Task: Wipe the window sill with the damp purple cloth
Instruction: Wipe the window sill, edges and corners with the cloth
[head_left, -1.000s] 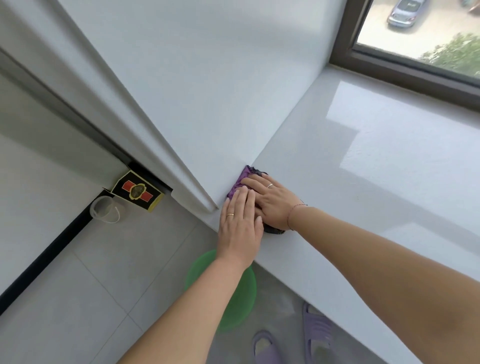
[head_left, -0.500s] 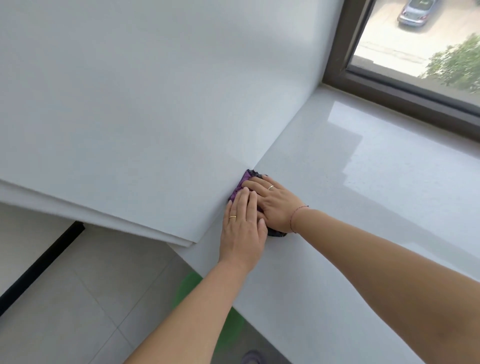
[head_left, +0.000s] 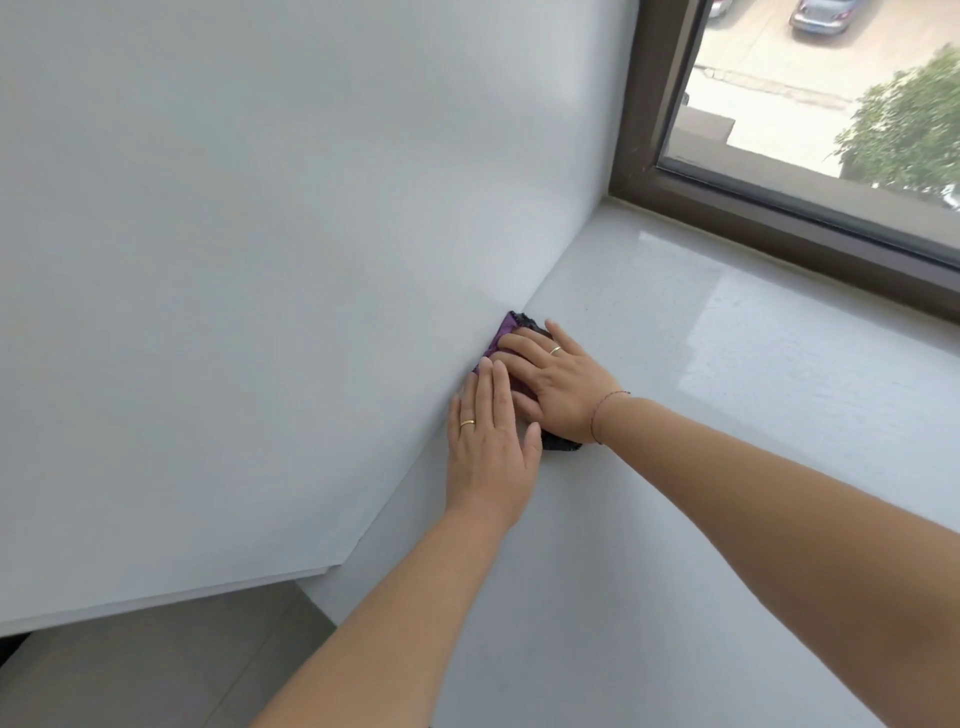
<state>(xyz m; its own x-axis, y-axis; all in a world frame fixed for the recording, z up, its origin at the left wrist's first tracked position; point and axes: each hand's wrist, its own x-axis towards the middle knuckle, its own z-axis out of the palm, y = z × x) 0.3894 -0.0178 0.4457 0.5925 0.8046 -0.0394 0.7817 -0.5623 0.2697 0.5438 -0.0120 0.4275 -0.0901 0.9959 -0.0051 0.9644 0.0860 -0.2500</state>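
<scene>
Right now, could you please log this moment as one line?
phase: wipe | cloth: on sill, against wall | right hand: flat on cloth | left hand: flat, touching cloth

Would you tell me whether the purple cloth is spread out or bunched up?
Bunched up: the purple cloth is a compact wad under the left hand and right hand.
</scene>
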